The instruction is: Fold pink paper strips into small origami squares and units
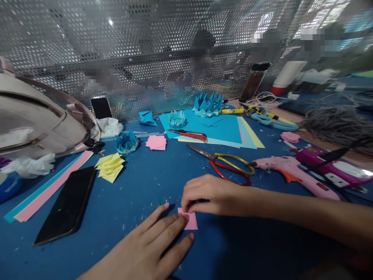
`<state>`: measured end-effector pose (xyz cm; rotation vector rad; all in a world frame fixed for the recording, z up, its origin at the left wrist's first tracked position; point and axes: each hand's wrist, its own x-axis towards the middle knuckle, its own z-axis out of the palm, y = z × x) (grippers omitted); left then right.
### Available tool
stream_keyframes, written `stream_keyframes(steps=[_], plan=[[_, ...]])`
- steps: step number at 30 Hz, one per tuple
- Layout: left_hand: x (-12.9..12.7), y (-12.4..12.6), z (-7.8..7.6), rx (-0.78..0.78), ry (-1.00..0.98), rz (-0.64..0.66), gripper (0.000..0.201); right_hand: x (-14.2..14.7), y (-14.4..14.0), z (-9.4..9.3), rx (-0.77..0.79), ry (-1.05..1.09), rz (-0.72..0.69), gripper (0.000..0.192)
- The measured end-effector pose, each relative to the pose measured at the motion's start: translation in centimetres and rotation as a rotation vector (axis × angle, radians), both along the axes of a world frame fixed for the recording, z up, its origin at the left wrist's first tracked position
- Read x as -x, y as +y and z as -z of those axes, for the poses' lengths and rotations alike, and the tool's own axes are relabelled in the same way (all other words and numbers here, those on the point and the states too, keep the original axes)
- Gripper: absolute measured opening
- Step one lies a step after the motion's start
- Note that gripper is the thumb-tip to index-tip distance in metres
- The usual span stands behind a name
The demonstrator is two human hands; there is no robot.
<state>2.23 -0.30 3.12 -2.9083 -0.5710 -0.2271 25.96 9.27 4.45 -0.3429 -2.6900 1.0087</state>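
Note:
A small pink paper square lies flat on the blue table near the front edge. My left hand rests flat with its fingertips pressing the square's left side. My right hand reaches in from the right and pinches the square's top edge with curled fingers. Most of the square is hidden under my fingers.
Red-and-yellow scissors and a pink glue gun lie just beyond my right hand. A black phone, paper strips, yellow squares, pink squares, blue folded flowers, a cutter and a bag surround them.

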Motion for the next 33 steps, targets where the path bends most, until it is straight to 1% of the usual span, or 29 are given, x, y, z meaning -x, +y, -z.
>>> stream_keyframes(steps=[3,7,9,12,15,17,21,25,28,33], plan=[[0.1,0.1,-0.2,-0.006,-0.002,0.006,0.052,-0.1,0.1,-0.1,-0.095,-0.011,-0.071,0.016],[0.2,0.3,-0.2,-0.011,0.006,0.017,0.052,-0.5,0.3,-0.3,-0.307,-0.060,-0.143,0.025],[0.1,0.3,-0.2,-0.005,0.003,0.016,0.051,-0.7,0.5,-0.3,-0.390,-0.065,-0.166,0.026],[0.0,0.3,-0.3,0.007,-0.007,0.009,0.050,-0.9,0.7,-0.4,-0.464,-0.039,-0.198,0.024],[-0.1,0.3,-0.4,0.015,-0.008,0.010,0.050,-1.0,0.8,-0.4,-0.520,-0.050,-0.201,0.024],[-0.1,0.3,-0.6,0.009,-0.010,0.016,0.050,-0.9,0.6,-0.5,-0.542,-0.076,-0.201,0.024],[-0.2,0.4,-0.6,-0.015,-0.013,0.018,0.051,-0.6,0.0,-0.9,-0.530,-0.132,-0.176,0.024],[-0.1,0.3,0.2,-0.013,-0.029,0.011,0.052,-0.5,-0.5,-1.2,-0.559,-0.199,-0.172,0.021],[0.1,0.3,0.7,-0.010,-0.044,0.005,0.054,-0.6,-0.4,-1.1,-0.576,-0.168,-0.176,0.022],[-0.1,0.5,0.0,-0.017,-0.004,0.018,0.052,-0.9,0.1,-0.8,-0.512,-0.120,-0.162,0.024]])
